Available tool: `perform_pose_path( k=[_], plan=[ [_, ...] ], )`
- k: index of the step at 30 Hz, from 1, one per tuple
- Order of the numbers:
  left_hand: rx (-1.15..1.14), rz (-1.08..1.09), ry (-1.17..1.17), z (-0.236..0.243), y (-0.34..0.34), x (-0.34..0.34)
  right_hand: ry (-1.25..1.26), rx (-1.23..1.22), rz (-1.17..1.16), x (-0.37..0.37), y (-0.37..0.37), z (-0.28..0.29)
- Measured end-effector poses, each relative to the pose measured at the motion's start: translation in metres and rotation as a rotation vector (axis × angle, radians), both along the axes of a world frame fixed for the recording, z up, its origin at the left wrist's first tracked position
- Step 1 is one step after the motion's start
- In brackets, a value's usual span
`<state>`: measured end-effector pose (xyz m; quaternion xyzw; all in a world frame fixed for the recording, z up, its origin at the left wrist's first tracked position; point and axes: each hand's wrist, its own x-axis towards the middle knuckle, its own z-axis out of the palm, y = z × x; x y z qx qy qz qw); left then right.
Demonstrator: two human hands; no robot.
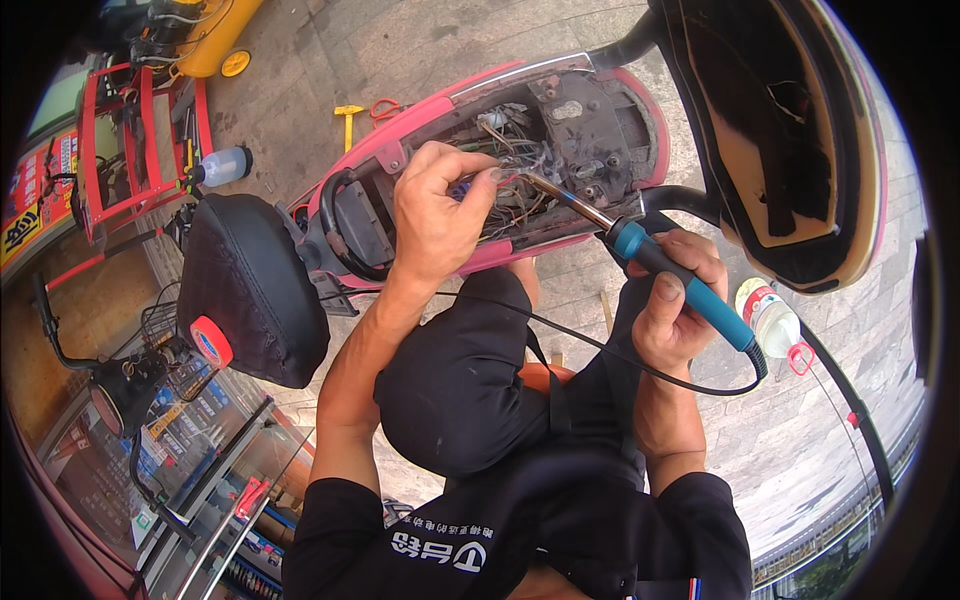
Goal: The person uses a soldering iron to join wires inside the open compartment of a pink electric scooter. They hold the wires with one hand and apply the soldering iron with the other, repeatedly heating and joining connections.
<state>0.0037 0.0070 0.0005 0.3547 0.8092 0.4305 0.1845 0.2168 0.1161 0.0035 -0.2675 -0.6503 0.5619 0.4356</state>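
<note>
My right hand (655, 330) is closed round the teal and black handle of a soldering iron (632, 240). The iron's metal shaft points up and left, its tip near the fingertips of my left hand (435, 210). Thumb and forefinger of that hand pinch a thin wire, mostly hidden by the fingers. Both hands are over the uncovered body of a red scooter (480, 262), where a tangle of wires (512, 130) lies in an open cavity. A faint haze hangs around the tip. From the handle's end, a black cord (600, 345) loops back left beneath my forearm.
A yellow hammer-shaped tool (348, 122) and red-handled scissors (384, 108) lie on the paving beyond the scooter. A large black shell with a tan rim (848, 190) stands at right, above a clear bottle (775, 325). Left are a black padded cover (250, 285) and a red metal rack (140, 200).
</note>
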Motion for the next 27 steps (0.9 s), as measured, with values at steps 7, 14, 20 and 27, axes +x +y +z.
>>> perform_pose_path(
  k=[7, 14, 20, 27],
  plan=[
    [0.002, -0.015, 0.019, 0.001, -0.0002, 0.0002, 0.011, 0.005, 0.003, 0.0001, -0.0006, -0.0015],
    [0.026, 0.015, -0.009, 0.0014, -0.0029, 0.0013, -0.02, 0.032, -0.01, 0.0011, -0.0008, -0.0026],
    [0.062, 0.003, -0.011, -0.0014, -0.0048, 0.0004, -0.087, 0.088, -0.003, 0.0054, 0.0013, -0.0033],
    [0.084, 0.044, -0.037, 0.0026, -0.0057, 0.0012, -0.06, 0.088, -0.034, 0.0061, 0.0014, -0.005]
  ],
)
